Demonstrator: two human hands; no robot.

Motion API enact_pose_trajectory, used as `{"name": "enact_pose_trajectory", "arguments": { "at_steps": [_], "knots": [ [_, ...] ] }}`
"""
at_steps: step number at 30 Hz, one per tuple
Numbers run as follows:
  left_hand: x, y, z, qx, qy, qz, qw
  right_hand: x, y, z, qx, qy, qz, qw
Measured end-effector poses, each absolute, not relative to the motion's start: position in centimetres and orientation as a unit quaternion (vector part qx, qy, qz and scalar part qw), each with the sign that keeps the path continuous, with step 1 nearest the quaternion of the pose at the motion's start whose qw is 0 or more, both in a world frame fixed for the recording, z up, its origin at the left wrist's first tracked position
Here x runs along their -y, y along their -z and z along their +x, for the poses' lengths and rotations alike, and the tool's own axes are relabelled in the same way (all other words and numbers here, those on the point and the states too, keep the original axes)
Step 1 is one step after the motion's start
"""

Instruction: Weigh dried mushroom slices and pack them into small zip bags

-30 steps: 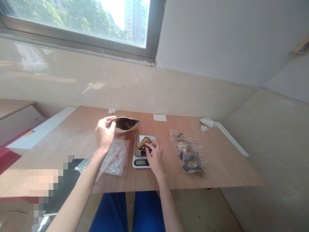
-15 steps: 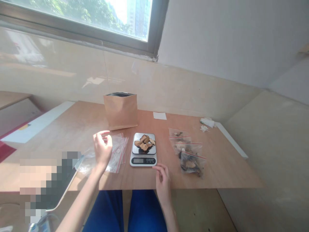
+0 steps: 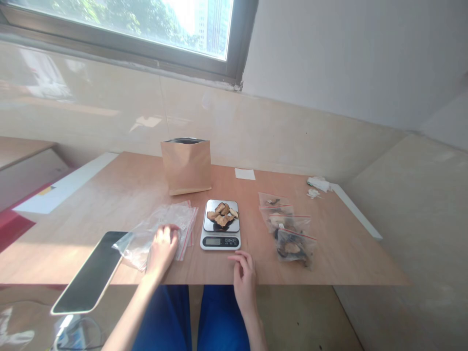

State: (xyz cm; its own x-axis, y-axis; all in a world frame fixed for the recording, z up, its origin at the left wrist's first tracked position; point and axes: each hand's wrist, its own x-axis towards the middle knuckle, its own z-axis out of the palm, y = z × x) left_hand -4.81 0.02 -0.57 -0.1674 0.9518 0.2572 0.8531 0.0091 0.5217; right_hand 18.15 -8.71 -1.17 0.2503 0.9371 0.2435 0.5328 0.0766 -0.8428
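My left hand [image 3: 164, 249] is curled down onto a stack of clear zip bags with red seals [image 3: 179, 222], gripping the plastic. My right hand [image 3: 244, 279] rests at the table's front edge, open and holding nothing, just below a digital kitchen scale [image 3: 220, 239]. Several dried brown slices [image 3: 222, 213] lie on the scale's steel plate. Behind it stands a kraft paper pouch [image 3: 186, 166] with a dark inner lining, its top open.
Three filled zip bags of dried slices [image 3: 287, 226] lie to the right of the scale. A black tablet [image 3: 91, 272] lies at the front left, overhanging the plywood table [image 3: 109, 204]. A white paper slip [image 3: 244, 174] and white scraps [image 3: 318, 184] lie at the back.
My left hand has dropped from just above the zip bags onto them and closed. My right hand stays near the front edge. The pouch and scale are unmoved.
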Motion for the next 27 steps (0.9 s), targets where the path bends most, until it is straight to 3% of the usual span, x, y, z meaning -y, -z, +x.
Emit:
{"name": "enact_pose_trajectory", "arguments": {
  "at_steps": [8, 16, 20, 27],
  "knots": [
    [0.7, 0.1, -5.0, -0.691, -0.345, 0.621, 0.134, 8.5, 1.5, 18.2, 0.573, -0.208, -0.645, 0.461],
    [2.8, -0.4, -6.5, -0.720, -0.320, 0.611, 0.079, 7.6, 0.4, 18.0, 0.585, -0.212, -0.627, 0.468],
    [2.9, 0.9, -6.6, -0.716, -0.285, 0.635, 0.050, 4.5, -1.7, 17.0, 0.606, -0.140, -0.624, 0.473],
    [3.5, 0.9, -5.8, -0.706, -0.276, 0.652, -0.010, -1.0, -3.5, 15.4, 0.650, -0.027, -0.663, 0.371]
  ]
}}
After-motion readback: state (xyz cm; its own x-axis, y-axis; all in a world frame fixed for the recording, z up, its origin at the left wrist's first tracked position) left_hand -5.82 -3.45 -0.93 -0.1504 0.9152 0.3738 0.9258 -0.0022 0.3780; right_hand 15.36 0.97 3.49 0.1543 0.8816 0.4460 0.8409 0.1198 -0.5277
